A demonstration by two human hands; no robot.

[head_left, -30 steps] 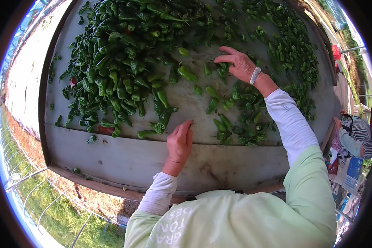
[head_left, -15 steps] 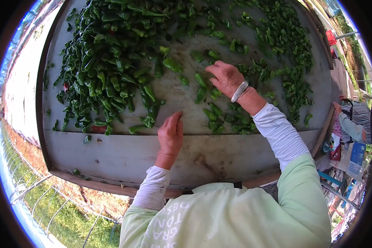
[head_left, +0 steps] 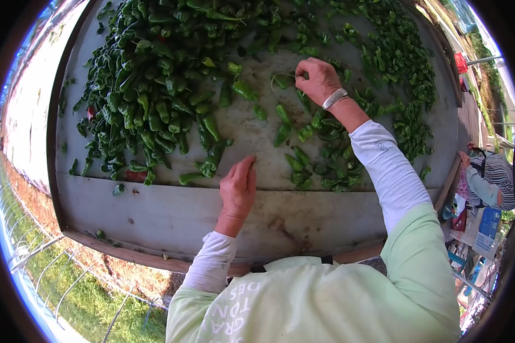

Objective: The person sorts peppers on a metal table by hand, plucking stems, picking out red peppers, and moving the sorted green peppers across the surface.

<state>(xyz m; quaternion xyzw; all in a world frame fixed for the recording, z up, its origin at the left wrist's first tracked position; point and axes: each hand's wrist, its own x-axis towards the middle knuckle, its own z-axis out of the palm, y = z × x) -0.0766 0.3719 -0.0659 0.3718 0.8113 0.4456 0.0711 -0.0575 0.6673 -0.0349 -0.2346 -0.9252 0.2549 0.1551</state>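
Close by, the left hand (head_left: 238,191) is holding itself over the table (head_left: 183,211), toward the near edge. Its fingers are curling and the tips are pressing together; I cannot tell if anything small is between them. A bit farther in, two loose peppers (head_left: 283,114) are lying between the hands, one leaning left and one leaning right.

Past them, the right hand (head_left: 315,80) is pinching a thin green stem (head_left: 273,81) at one end. The stem is sticking out from the fingertips over the middle of the table. The right arm is stretching long, with knuckles facing up. The stem is bending like a hook, pointing left, then down toward the near edge.

A big pepper pile (head_left: 149,86) is filling the far left corner. Beyond the right edge, another person (head_left: 489,177) is standing.
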